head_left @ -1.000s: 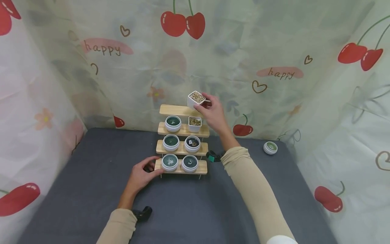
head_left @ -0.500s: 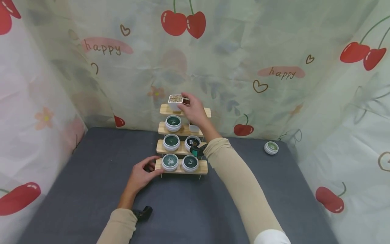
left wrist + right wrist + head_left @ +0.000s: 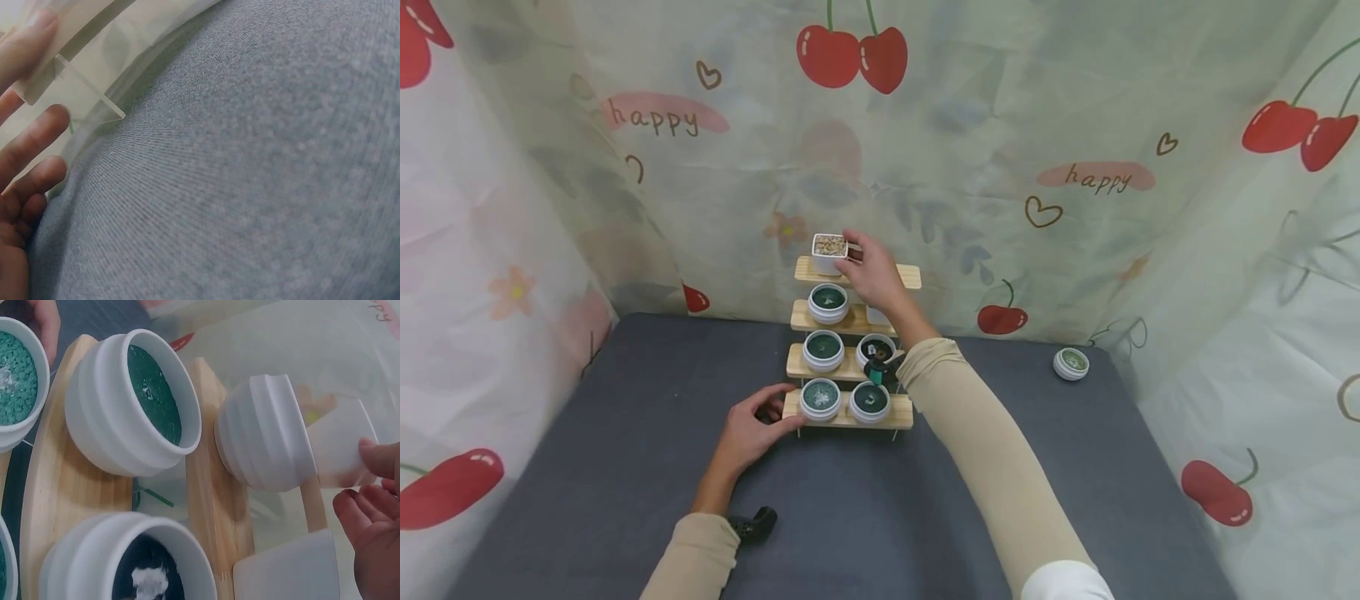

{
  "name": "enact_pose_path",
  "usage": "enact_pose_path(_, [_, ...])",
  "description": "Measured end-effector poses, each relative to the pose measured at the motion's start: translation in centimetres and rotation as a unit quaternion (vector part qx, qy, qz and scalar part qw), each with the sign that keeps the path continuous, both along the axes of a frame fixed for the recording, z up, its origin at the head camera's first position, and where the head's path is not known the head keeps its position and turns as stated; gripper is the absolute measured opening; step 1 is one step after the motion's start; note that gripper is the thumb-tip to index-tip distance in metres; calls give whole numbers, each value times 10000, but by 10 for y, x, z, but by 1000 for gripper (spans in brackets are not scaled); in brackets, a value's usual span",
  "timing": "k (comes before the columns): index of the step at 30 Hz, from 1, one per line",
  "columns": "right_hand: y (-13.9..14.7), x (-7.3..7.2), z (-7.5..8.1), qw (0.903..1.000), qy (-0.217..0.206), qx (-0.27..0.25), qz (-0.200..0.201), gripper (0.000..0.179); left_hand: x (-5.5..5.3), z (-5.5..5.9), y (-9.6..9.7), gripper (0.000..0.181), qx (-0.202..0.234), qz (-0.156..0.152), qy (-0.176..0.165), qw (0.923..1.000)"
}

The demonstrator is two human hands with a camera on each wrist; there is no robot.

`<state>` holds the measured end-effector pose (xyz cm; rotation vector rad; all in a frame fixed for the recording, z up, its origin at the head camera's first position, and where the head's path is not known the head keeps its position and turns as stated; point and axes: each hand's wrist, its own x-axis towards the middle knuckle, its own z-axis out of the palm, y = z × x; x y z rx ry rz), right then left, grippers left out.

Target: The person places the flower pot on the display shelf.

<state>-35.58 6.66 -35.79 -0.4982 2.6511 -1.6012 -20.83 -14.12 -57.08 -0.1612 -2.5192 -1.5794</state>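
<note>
My right hand (image 3: 874, 271) grips a small white square pot (image 3: 826, 264) filled with pale tan granules. The pot is at the left end of the top tier of a wooden stepped stand (image 3: 901, 412); whether its base bears on the wood cannot be told. In the right wrist view, a ribbed round pot (image 3: 265, 434) partly hides this square pot (image 3: 342, 440). At the left end of the lowest tier, my left hand (image 3: 751, 429) pinches the board. Its thumb (image 3: 31, 47) lies over the wood in the left wrist view, other fingers below.
White round pots with dark green or black fill stand on the lower tiers, including one at front right (image 3: 870, 402). Another square pot (image 3: 290, 569) sits on the second tier, mostly hidden by my forearm in the head view. A lone round pot (image 3: 1071, 364) stands far right.
My right hand has carried the square pot left and slightly down, from above the top tier's right part to its left end. My left hand has stayed at the lowest tier.
</note>
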Motion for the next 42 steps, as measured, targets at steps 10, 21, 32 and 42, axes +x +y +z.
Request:
enact_pose_path(10, [32,13,0,9996,226,-112,-157,71,0,2,0,55,23,39,-44,10000])
enact_pose_path(21, [121,41,-14,9937,779,308,-748,77,-1,-1,-1,55,-52,103,32,9999])
enact_pose_path(32, [233,58,-65,9730,958,744,-1964,82,1,0,2,56,-85,76,-72,9999])
enact_pose_path(42, [294,74,-106,9510,847,1203,-2718,84,2,2,1,57,-94,92,-52,9999])
